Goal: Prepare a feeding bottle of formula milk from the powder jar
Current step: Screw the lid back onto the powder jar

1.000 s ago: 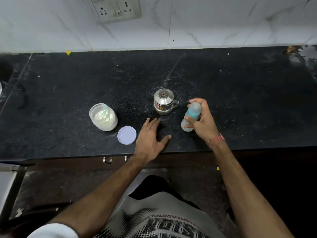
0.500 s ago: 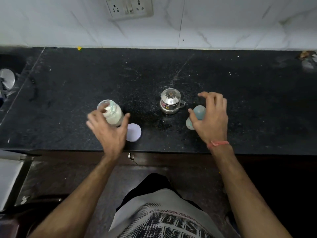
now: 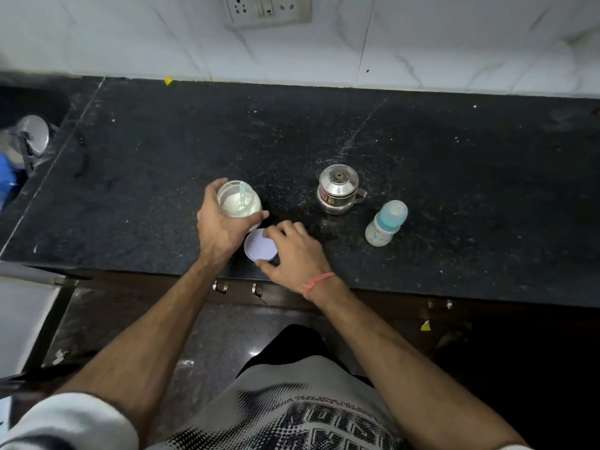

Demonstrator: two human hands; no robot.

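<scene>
My left hand (image 3: pixel 224 227) wraps the open powder jar (image 3: pixel 239 203) at frame centre; my right hand (image 3: pixel 293 251) pinches the lid (image 3: pixel 259 245) just below it. The bottle (image 3: pixel 386 222) stands free, right of centre.

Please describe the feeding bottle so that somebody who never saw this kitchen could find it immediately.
Look at the black counter below the white wall with the socket. Near its front edge, right of the small steel pot, stands the feeding bottle, apart from both hands. It is the only thing with a light blue cap and a pale see-through body; the pot is shiny metal.
</scene>
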